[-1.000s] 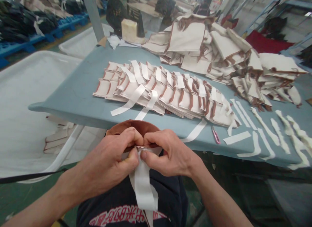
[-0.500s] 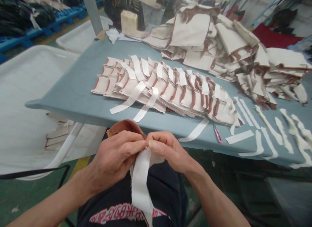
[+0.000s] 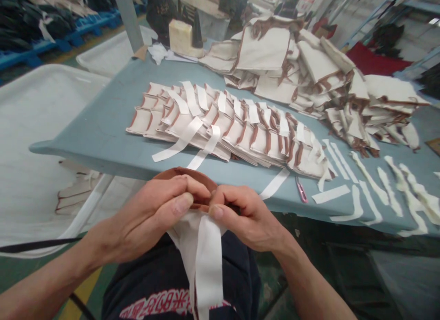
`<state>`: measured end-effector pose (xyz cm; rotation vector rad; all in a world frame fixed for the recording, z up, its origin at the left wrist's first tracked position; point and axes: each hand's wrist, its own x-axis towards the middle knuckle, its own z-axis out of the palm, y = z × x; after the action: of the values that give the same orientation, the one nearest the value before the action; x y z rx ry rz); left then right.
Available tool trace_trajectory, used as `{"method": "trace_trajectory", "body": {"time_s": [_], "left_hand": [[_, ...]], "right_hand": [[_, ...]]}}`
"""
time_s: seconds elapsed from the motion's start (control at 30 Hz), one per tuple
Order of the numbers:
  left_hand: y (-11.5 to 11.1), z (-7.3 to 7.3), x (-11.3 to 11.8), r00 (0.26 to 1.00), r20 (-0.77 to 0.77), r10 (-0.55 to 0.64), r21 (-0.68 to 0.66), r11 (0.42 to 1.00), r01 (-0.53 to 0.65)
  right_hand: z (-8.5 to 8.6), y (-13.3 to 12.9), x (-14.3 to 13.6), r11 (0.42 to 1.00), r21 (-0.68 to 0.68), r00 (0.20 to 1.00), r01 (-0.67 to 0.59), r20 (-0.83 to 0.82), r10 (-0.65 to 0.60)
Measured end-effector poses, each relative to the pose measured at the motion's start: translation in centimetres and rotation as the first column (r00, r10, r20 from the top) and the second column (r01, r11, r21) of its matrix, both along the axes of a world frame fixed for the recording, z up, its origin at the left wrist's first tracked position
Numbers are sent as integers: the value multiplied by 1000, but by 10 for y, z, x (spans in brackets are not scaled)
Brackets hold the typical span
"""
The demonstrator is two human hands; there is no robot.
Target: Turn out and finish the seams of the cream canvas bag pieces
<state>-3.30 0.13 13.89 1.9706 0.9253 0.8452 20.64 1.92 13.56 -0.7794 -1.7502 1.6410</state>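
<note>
Over my lap, both hands grip a cream cloth piece with a brown band curving up behind the fingers. My left hand pinches its brown edge from the left, thumb in front and fingers curled over. Close beside it, my right hand is closed on the same edge, its thumb pressing at the top of a white fabric strip. The strip hangs down in front of the cloth. Whether the strip is fixed to the edge, I cannot tell, as fingers cover that spot.
On the blue-grey table lie overlapping rows of brown-edged cream pieces, some bearing white strips. Loose strips and a pink cutter are at the right. A heap of cream pieces stands behind. White bins adjoin the left.
My hands have spread slightly apart along the brown edge, my left thumb shifting left. More of the cream cloth and the brown band now shows. The hanging strip faces me more flatly.
</note>
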Motion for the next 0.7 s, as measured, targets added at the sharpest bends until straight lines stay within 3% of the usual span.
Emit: {"method": "trace_trajectory", "body": {"time_s": [0.17,0.3,0.4,0.53,0.7], "left_hand": [[23,20,2,987,-5,-159,-255,955,153],[45,40,8,942,-38,-334,-366,882,298],[57,48,12,919,-8,-394,-402,843,358],[58,43,15,924,-13,-382,-428,837,341],[44,27,16,940,43,-338,-423,846,324]], "right_hand": [[11,3,5,953,300,987,-33,161,-17],[12,8,3,933,360,982,-25,184,-45],[10,13,0,913,408,980,11,176,-90],[4,16,1,903,427,982,50,146,-123],[3,11,6,805,592,982,25,138,-132]]}}
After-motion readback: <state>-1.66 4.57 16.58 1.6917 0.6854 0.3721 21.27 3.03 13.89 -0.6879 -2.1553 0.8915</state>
